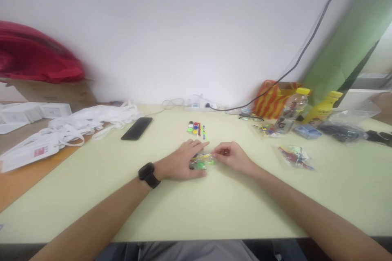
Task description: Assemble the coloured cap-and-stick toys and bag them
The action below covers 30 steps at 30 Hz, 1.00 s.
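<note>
A small clear plastic bag (201, 164) holding green, yellow and blue plastic pieces lies on the pale green table. My left hand (181, 161), with a ring and a black watch, rests over the bag's left side, fingers stretched out and thumb apart. At the bag's right edge, my right hand (231, 155) is closed in a pinch on the plastic. Part of the bag is hidden under my left hand. Just beyond my hands are several small coloured discs (192, 127) and, to their right, thin coloured sticks (203, 131).
A black phone (136, 129) lies to the left, near white straps (92, 118). On the right are another bag of coloured pieces (296, 157), a clear bottle (290, 110), a yellow bottle (321, 110) and a striped bag (268, 100). A cable (295, 65) runs down the wall.
</note>
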Motion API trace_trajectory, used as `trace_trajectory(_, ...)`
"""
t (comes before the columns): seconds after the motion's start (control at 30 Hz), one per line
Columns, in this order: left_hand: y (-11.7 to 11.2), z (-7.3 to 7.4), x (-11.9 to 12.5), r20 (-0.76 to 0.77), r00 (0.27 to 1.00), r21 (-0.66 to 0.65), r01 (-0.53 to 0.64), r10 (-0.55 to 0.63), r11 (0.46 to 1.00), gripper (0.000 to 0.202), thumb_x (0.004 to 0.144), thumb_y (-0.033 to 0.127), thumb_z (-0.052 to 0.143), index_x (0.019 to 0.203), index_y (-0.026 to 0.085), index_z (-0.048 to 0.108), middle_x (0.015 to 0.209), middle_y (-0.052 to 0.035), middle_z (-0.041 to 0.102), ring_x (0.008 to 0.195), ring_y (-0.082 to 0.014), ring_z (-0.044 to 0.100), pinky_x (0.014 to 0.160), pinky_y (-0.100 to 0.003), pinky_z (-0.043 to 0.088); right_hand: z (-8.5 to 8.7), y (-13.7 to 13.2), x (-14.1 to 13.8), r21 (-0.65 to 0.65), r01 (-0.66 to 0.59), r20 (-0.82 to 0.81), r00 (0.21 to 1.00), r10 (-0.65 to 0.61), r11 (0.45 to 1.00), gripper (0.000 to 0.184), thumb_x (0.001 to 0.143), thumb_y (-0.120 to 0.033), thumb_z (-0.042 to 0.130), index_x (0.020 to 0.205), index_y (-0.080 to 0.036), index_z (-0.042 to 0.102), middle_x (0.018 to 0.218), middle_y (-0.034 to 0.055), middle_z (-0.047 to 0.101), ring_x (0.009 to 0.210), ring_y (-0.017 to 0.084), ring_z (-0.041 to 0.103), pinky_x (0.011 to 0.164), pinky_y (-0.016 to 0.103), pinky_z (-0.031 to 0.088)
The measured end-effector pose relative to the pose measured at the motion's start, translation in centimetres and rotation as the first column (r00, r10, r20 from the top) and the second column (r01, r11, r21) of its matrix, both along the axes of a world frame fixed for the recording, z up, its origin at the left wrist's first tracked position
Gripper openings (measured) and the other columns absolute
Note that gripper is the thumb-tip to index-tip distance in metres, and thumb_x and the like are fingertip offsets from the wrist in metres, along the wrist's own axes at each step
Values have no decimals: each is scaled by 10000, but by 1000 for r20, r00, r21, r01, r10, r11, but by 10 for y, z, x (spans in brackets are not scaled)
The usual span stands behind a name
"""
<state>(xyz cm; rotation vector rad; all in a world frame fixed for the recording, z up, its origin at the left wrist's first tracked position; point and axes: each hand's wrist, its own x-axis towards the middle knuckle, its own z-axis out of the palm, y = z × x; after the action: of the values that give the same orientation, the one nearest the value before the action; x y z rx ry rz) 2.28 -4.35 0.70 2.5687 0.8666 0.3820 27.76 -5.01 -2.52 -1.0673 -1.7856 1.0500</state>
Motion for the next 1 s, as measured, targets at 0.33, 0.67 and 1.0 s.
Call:
trace_trajectory(0.33,1,-2,1,-20,1000,25,-9,10,1000,911,873,599,709,1632,304,301,1480,-116,501,1365,-370,431,1184,-550,340,7,-8,-10,-203,-60,-64,997,48,977,265,816,-344,740,985,-148,797,733,38,736,510,116,539,496,248,403)
trace_trajectory(0.67,-3,3,6,37,999,33,-30,29,999,821,882,528,719,1585,264,389,1328,-113,596,1218,-333,526,1087,-505,433,7,-13,-12,213,95,220,965,-143,972,145,930,-304,654,846,-200,709,724,-16,655,573,120,481,574,269,375)
trace_trajectory(1.0,-6,6,7,137,984,27,-115,110,993,818,870,575,724,1559,244,432,1243,-121,615,1146,-325,554,1025,-486,467,23,-21,1,349,-156,261,963,64,924,43,932,-246,675,941,-226,712,1078,57,535,906,186,594,779,309,520)
